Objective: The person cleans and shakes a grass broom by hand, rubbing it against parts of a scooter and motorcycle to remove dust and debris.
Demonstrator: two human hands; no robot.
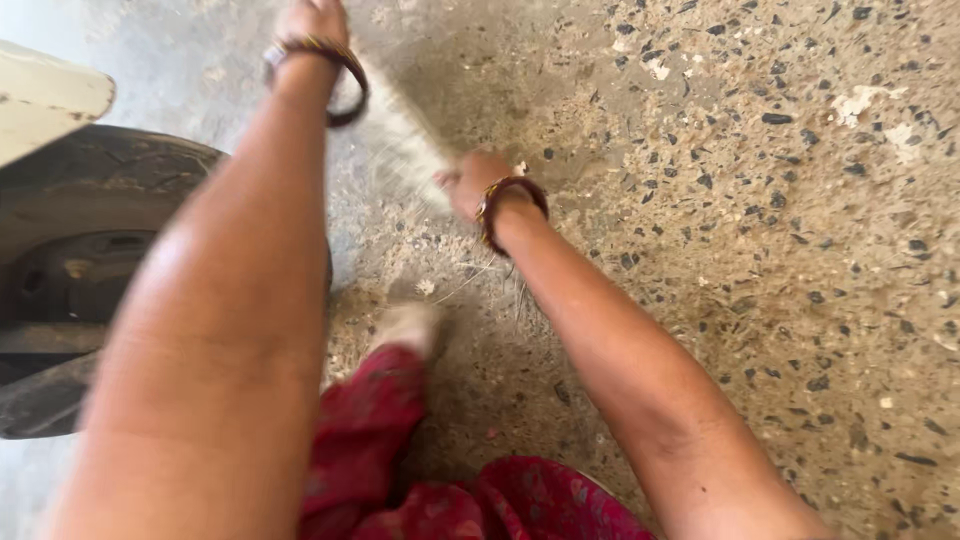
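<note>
Head view, looking down: right hand (472,185) closed around the pale, blurred broom (400,140), which slants across the speckled floor (760,250). Left hand (312,20) at top edge, beside the broom's far end; grip cannot be told. Bangles on both wrists. Dark tyre (90,230) at left, red garment (420,490) below.

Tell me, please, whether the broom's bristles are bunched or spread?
Spread: the pale broom fans out, blurred, between the left hand and right hand.
</note>
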